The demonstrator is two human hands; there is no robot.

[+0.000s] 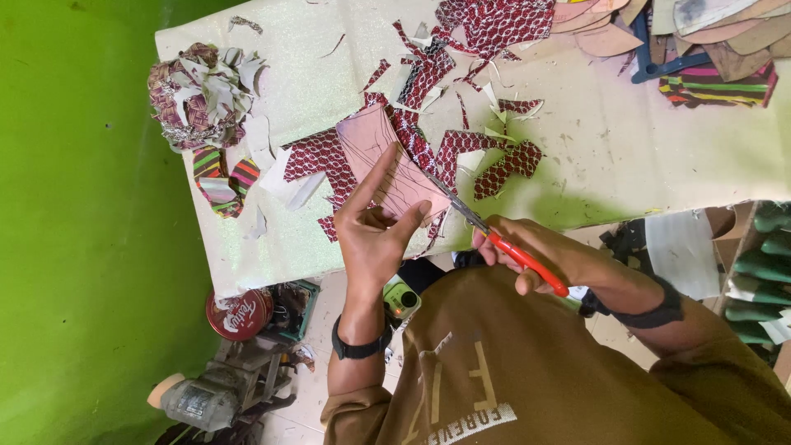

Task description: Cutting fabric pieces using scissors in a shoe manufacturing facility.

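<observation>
Left hand (375, 235): I pinch the pink leather-like cut piece (387, 161).
Right hand (527, 255): I grip red-handled metal scissors (503, 243), blades at the piece's edge.
Bench (610, 156): red patterned fabric scraps (494, 25).

I see through a single camera on the wearer's head, tilted steeply down and rolled so the white table (577, 148) runs across the top. It sits close above the hands; the green wall (82, 206) fills the frame's left.
</observation>
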